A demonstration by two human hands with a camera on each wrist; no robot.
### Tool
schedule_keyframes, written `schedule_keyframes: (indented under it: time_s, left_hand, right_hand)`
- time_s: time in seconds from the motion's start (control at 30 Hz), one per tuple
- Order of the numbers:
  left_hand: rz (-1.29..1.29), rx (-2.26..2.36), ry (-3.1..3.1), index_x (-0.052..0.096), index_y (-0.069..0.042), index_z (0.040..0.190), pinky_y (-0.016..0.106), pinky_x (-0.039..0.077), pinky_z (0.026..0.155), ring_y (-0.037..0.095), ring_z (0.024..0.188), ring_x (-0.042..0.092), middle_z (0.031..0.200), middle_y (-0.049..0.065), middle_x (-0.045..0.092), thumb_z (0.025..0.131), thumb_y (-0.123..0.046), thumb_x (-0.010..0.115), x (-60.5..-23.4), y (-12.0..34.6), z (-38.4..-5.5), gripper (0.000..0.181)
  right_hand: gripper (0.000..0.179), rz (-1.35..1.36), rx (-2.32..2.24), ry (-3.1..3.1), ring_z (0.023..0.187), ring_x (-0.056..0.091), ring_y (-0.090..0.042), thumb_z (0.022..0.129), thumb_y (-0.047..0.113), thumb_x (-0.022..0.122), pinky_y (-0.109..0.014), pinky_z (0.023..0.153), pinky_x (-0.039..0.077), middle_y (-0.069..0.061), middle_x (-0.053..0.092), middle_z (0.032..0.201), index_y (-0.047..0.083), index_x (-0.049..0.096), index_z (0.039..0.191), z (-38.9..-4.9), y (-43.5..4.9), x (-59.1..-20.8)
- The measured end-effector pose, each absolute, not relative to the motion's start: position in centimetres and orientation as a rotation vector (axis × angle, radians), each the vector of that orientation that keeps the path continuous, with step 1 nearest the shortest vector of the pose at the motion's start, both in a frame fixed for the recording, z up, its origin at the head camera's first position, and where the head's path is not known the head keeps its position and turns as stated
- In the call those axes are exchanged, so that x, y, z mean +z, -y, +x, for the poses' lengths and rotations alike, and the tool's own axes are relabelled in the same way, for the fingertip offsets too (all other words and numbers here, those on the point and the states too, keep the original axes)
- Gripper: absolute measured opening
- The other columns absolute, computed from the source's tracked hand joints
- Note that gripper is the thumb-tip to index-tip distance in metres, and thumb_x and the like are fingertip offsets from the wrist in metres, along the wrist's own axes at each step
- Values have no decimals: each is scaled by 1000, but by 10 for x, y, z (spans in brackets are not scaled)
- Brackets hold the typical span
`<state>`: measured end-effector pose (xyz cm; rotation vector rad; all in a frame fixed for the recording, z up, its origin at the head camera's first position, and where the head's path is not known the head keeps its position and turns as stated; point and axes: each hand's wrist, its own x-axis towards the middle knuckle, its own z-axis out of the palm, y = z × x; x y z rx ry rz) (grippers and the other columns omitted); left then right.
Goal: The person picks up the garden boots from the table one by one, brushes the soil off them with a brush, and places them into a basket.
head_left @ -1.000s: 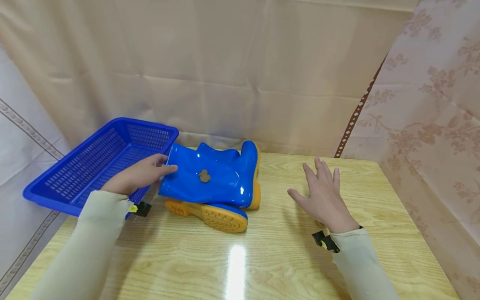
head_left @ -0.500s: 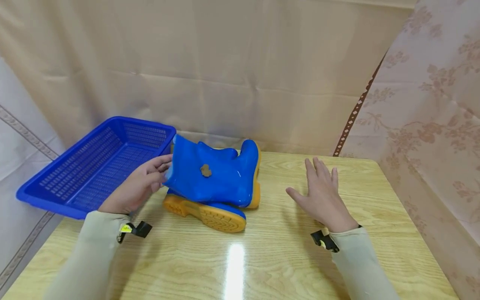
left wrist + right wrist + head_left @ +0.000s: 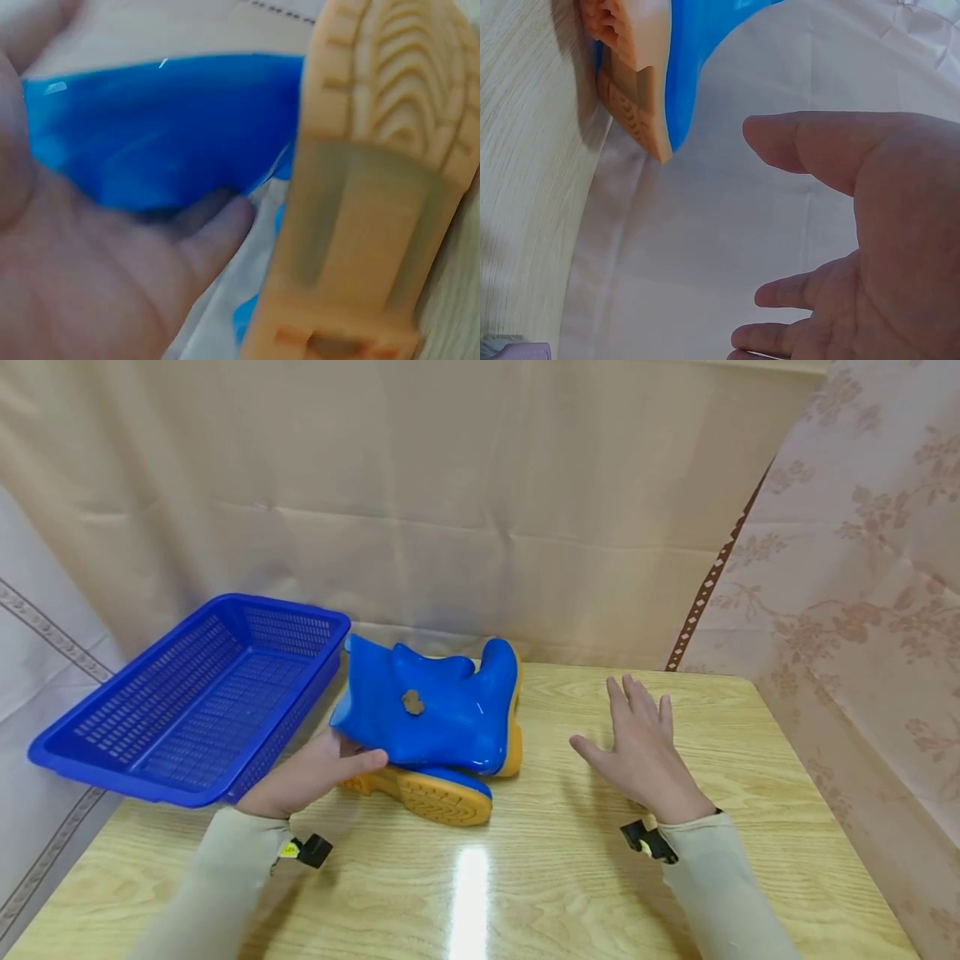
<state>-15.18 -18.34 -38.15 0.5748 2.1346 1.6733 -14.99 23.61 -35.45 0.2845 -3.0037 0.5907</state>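
My left grip [image 3: 318, 772]: thumb extended at upper boot [image 3: 442, 718], fingers partly hidden, I can't tell if it holds | upper boot overlaps lower boot [image 3: 447, 799], both right of basket [image 3: 292, 714] | my right grip [image 3: 637, 764]: farther right of basket, spread wide, holding nothing

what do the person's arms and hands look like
Long, plain, pale cream fabric sleeves cover both arms. The left hand and right hand wear no gloves. Beside each sleeve's end sits a small, angular black device with a yellow mark.
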Motion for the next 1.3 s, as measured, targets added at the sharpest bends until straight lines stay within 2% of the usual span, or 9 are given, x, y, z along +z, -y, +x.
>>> schedule_keyframes:
  time_s: [0.07,0.2,0.4,0.63,0.7,0.87,0.9,1.07,1.3]
  left_hand:
    - [401,1700,-2195,-2,-10,166,60,23,121,39,153,23,170,19,16,104,-37,64,-382,172,-151,94]
    - [175,1800,-2241,-3,-12,165,56,19,125,30,155,20,171,12,14,102,-40,66,-379,153,-149,98]
    - [153,1923,-2192,4,-15,165,52,20,126,26,155,22,170,7,19,103,-34,65,-374,134,-153,89]
    - [127,1966,-2169,3,-15,166,54,20,125,30,155,25,169,9,21,103,-33,62,-365,115,-170,87]
    - [137,1972,-2157,4,-15,166,54,20,125,30,153,28,165,11,27,103,-32,61,-360,111,-176,87]
    - [247,1991,-2115,5,-15,166,54,21,125,29,152,29,165,11,28,105,-34,59,-344,103,-195,84]
    - [281,1999,-2101,4,-15,166,55,21,125,29,154,26,168,9,24,106,-34,59,-342,102,-199,84]
    - [408,1943,-2105,7,-19,166,57,24,123,30,155,28,169,7,26,105,-31,62,-343,92,-205,83]
    - [551,1842,-2186,30,-28,161,54,42,113,29,144,46,159,2,43,101,-29,70,-362,74,-196,72]
  right_hand:
    - [99,284,590,3005,156,5,-48,98,47,66,-63,121,-12,-31,8,168,-4,11,163,-150,-237,-355]
    - [98,291,588,2999,155,6,-49,99,46,67,-65,121,-11,-31,9,168,-4,13,163,-149,-236,-354]
    - [98,293,591,2997,155,6,-48,99,48,66,-65,121,-11,-31,9,168,-4,14,163,-149,-237,-354]
    - [97,298,592,2996,155,6,-49,99,48,66,-65,121,-11,-31,10,168,-3,14,163,-148,-237,-352]
    - [97,295,585,2996,155,6,-49,99,48,66,-66,121,-10,-31,10,168,-3,15,163,-148,-238,-352]
    - [96,297,589,3000,155,6,-49,99,46,66,-66,121,-9,-32,10,168,-3,15,163,-148,-239,-353]
    - [96,296,592,3000,155,6,-49,99,46,66,-67,121,-9,-32,10,168,-3,16,163,-148,-239,-353]
    - [95,288,610,3001,155,5,-50,99,46,67,-67,120,-10,-32,9,167,-3,17,163,-149,-241,-354]
    - [95,295,619,3008,155,3,-49,99,46,66,-65,121,-12,-32,7,168,-3,16,163,-151,-242,-355]
